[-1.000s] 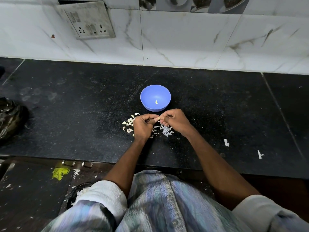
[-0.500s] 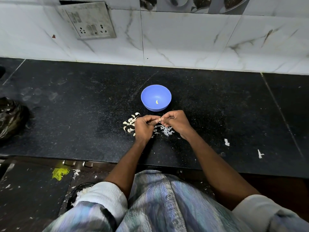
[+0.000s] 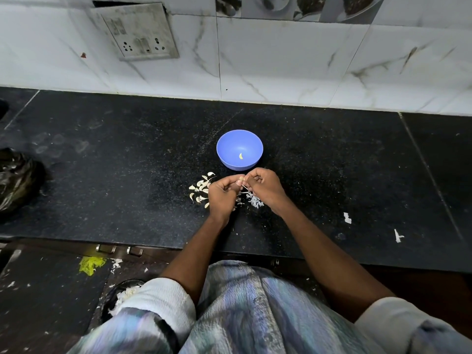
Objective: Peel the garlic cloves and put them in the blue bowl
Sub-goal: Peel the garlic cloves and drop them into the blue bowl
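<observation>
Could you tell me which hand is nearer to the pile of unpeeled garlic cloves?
Left hand: it touches the pile of cloves' right edge. The right hand is farther right.

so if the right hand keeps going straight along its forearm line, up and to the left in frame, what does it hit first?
Probably the left hand: the right hand meets it fingertip to fingertip around the garlic clove both pinch. The blue bowl sits just beyond, though height above the counter is unclear.

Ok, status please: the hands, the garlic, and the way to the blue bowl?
Left hand and right hand both pinch one garlic clove. One peeled clove in blue bowl. Path clear.
</observation>
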{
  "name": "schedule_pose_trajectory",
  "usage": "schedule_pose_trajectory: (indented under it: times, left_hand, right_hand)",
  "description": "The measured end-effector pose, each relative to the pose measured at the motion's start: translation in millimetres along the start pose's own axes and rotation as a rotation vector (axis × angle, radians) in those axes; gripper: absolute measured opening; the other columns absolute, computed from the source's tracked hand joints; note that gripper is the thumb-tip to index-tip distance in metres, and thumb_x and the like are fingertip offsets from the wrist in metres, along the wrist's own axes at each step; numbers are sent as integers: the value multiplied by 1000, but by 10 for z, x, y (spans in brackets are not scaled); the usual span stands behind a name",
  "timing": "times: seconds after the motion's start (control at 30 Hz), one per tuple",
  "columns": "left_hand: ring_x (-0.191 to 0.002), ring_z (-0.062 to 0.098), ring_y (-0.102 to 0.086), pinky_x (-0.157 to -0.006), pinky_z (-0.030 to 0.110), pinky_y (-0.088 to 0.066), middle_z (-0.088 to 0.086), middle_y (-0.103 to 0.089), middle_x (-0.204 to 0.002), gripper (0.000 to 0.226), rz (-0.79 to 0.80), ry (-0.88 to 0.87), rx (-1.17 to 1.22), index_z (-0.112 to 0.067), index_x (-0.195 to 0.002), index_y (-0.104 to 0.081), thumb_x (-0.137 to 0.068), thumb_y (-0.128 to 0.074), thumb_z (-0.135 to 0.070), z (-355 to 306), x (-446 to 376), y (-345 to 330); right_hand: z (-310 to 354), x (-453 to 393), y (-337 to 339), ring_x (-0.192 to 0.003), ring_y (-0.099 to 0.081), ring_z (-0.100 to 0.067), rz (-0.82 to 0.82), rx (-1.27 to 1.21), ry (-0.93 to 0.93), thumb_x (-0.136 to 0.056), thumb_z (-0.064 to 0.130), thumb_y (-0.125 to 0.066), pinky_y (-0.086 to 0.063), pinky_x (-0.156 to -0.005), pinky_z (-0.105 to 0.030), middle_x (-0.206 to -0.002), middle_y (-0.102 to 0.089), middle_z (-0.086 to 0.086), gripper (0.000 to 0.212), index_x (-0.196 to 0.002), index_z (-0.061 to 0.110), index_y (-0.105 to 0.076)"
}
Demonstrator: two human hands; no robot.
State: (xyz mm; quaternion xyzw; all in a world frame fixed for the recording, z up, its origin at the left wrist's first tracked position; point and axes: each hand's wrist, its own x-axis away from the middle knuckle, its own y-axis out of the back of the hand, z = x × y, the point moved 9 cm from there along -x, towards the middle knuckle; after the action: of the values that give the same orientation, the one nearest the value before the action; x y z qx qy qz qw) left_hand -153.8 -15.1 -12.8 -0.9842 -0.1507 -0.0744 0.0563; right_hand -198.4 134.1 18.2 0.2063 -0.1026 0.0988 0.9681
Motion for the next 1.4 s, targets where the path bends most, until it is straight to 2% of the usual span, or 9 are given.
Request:
schedule_pose_trajectory:
  times: [0.17, 0.3, 0.4, 0.6, 0.9, 1.1, 1.2, 1.3, 1.4]
  left_hand:
    - [-70, 3, -61, -74, 22, -53, 3, -77, -91, 21, -42, 139, 122, -7, -112, -78, -105, -59, -1, 168, -24, 26]
    - [-82, 10, -70, -80, 23, -58, 6, -80, -94, 18, -42, 122, 130, -8, -110, -78, -100, -66, 1, 117, 0, 57]
    - [-90, 12, -75, -87, 23, -59, 9, -82, -100, 16, -60, 53, 68, -8, -106, -79, -95, -73, 1, 23, 21, 79]
    - [-93, 15, -78, -90, 28, -61, 1, -82, -99, 14, -27, -76, -148, -7, -107, -82, -95, -76, -3, -101, 18, 89]
    - [-83, 5, -72, -79, 27, -60, -9, -78, -96, 20, 61, -310, -573, -20, -108, -84, -89, -84, -15, -332, 79, -34]
    - [-80, 21, -70, -66, 35, -57, -4, -76, -88, 16, 2, -504, -995, -24, -98, -84, -88, -80, -12, -541, 142, -139]
    - [-81, 24, -71, -69, 38, -57, -1, -79, -89, 17, -17, -349, -1035, -26, -97, -84, -90, -77, -13, -476, 79, -132]
    - [-72, 8, -72, -67, 29, -57, -10, -79, -80, 4, -93, -86, -713, -26, -90, -86, -87, -86, -24, -359, 0, 6]
    - [-60, -4, -65, -62, 22, -52, -12, -77, -72, 2, -40, -15, -582, -22, -85, -86, -87, -87, -23, -303, -71, 20]
  right_hand:
    - [-30, 22, 37, -67, -63, -12, 1, -28, -40, -97, 12, -60, -52, -62, -30, -76, -73, -6, 15, -89, 12, -74]
    - [-34, 33, 140, -59, -64, -11, -72, 51, -18, -99, 23, -64, -54, -63, -32, -66, -72, 0, 27, -75, 13, -73]
    - [-32, 3, 212, -62, -69, -7, -128, 196, 33, -83, 14, -79, -58, -68, -27, -65, -72, 8, 13, -73, 21, -75]
    - [-51, 39, 145, -65, -72, -13, -32, 2, -32, -91, 22, -77, -59, -66, -29, -73, -77, -3, 14, -82, 12, -79]
    - [-91, 85, 56, -69, -68, -14, 56, -84, -103, -89, 1, -66, -55, -65, -27, -79, -78, -8, 14, -86, 9, -78]
    - [-134, 56, -15, -63, -61, -12, 105, -34, -98, -94, 5, -62, -50, -60, -27, -71, -71, -6, 12, -88, 3, -73]
    - [-90, 14, 2, -65, -58, -8, 57, 156, 45, -94, 8, -66, -49, -64, -32, -73, -69, 0, 13, -82, 12, -67]
    - [47, 42, 16, -67, -54, -4, 13, 277, 209, -94, 6, -67, -47, -64, -31, -75, -65, 7, 17, -81, 15, -61]
    - [45, 31, 58, -74, -62, -3, -26, 249, 191, -95, 8, -66, -49, -66, -28, -80, -68, 9, 13, -85, 17, -64]
